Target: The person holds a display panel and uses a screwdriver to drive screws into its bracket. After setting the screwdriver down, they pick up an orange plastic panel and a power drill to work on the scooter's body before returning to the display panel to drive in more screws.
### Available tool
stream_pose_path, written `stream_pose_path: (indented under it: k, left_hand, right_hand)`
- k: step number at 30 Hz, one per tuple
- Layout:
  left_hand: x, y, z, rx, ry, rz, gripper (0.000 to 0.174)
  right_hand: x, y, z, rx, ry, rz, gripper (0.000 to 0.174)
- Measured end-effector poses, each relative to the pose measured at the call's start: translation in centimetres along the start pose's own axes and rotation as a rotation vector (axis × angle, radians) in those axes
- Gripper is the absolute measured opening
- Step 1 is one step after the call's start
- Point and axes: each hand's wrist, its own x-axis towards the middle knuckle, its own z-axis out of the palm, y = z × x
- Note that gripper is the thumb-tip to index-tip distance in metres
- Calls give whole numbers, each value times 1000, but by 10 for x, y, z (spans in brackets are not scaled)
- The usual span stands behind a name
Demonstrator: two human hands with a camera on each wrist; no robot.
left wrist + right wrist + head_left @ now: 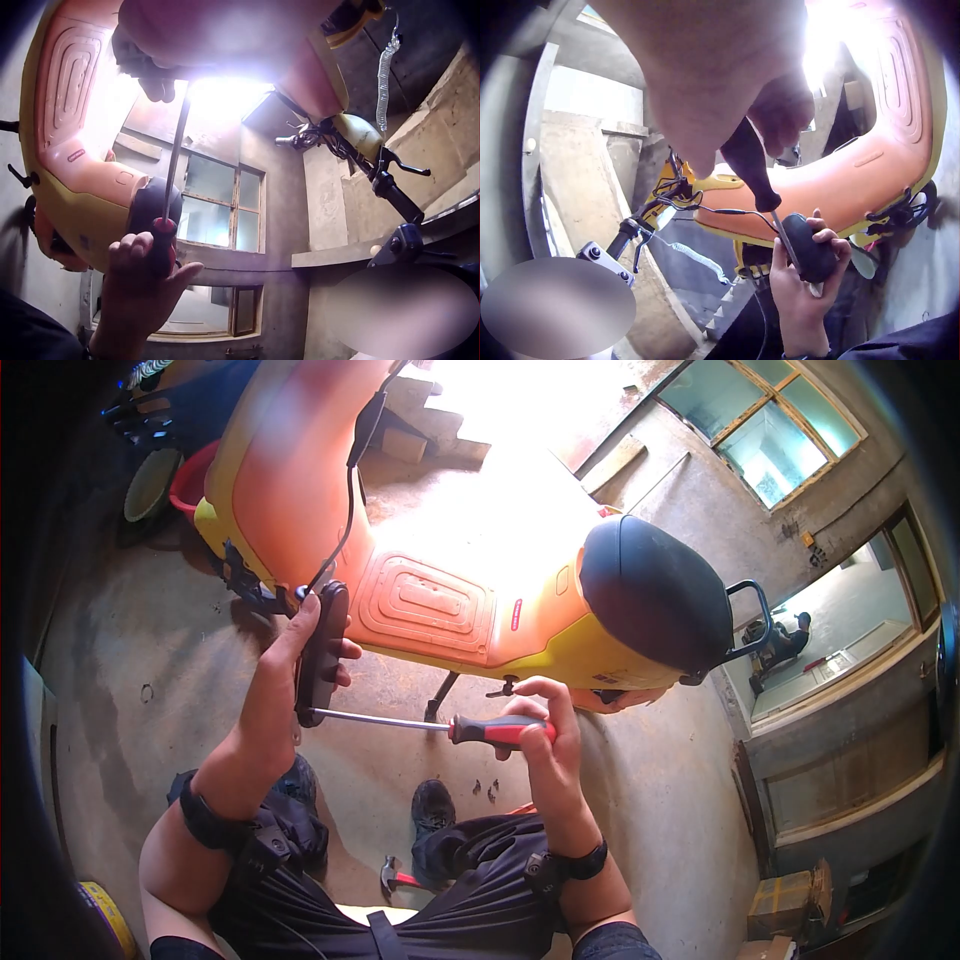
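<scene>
My left hand grips a dark oblong part with a black cable running up from its top end. In the right wrist view that part lies between the thumb and fingers of the left hand. My right hand holds a screwdriver by its red and black handle. The metal shaft points left, its tip at the part's lower end. From the left wrist, the right hand shows around the handle, below the upright shaft.
An orange and yellow scooter with a black seat stands in front. A hammer lies on the floor between the legs, with several small dark pieces near the right foot. Cardboard boxes sit at the lower right.
</scene>
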Motion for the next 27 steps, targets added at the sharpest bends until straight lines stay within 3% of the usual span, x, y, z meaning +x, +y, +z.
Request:
stream_pose_path:
  k: [2,4,6,11,15,17,18,20,21,27]
  left_hand:
    - [1,-1,0,0,3,1,55]
    - [2,-2,-1,-17,-6,18,55]
    - [1,0,1,-16,1,16,55]
    - [1,-1,0,-8,6,4,55]
    - [-1,-1,1,8,0,-6,55]
    - [-1,-1,1,8,-2,-5,55]
    - [0,-1,1,4,-4,-3,55]
    - [0,-1,0,-1,-7,-2,55]
    - [1,-1,-1,0,-8,-1,55]
    - [1,-1,0,8,4,24,56]
  right_hand:
    - [-1,-2,-5,92,-30,29,51]
    - [-3,-8,-9,14,-53,211,51]
    - [-4,-6,-7,-4,-30,198,48]
    - [-2,-3,4,-72,96,-58,45]
    - [-1,5,-3,-99,71,-56,43]
    - [-1,6,-7,102,-7,16,41]
    - [-1,2,-10,102,-7,17,41]
    - [-3,-7,-16,46,-70,265,39]
    - [-4,-7,-15,46,-70,265,39]
    - [-3,-4,0,-65,45,-11,43]
